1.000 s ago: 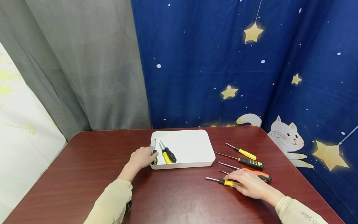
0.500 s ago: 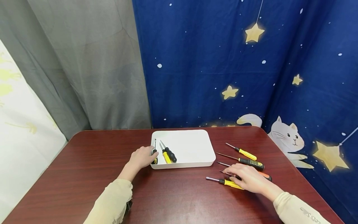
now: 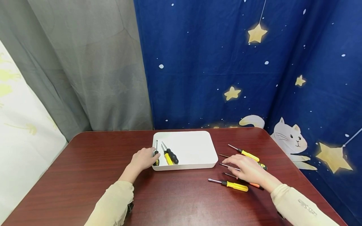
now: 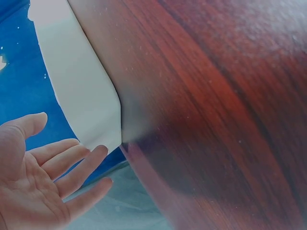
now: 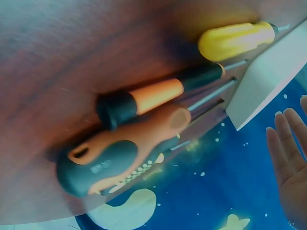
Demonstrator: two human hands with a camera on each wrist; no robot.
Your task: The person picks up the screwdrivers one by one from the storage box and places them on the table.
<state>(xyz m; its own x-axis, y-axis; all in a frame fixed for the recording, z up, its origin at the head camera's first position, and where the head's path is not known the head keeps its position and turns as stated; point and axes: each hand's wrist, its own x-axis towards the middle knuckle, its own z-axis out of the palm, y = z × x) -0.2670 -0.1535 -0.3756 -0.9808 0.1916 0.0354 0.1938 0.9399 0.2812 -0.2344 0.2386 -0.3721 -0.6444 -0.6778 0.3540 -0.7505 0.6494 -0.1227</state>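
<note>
My left hand (image 3: pixel 142 158) is at the left end of a white tray (image 3: pixel 195 149), fingertips right at the rim, fingers relaxed and spread in the left wrist view. Inside the tray lie a black-and-yellow screwdriver (image 3: pixel 156 159), a yellow-handled one (image 3: pixel 168 158) and a black-handled one (image 3: pixel 172 157). To the right, my right hand (image 3: pixel 244 168) hovers with extended fingers over a row of screwdrivers, hiding several handles. In the right wrist view these include a large orange-and-black screwdriver (image 5: pixel 144 139) and a slimmer orange-and-black screwdriver (image 5: pixel 158 96).
Nearest the front of the row lies a yellow screwdriver (image 3: pixel 236 186); another yellow screwdriver (image 3: pixel 250 155) is farthest back. A black screwdriver with yellow dots (image 3: pixel 263 165) shows partly past the hand. The dark red table (image 3: pixel 181 197) ends at curtains behind.
My right hand has moved away from the front yellow screwdriver, back across the row, uncovering that handle and covering those farther back. The left hand has stayed at the tray.
</note>
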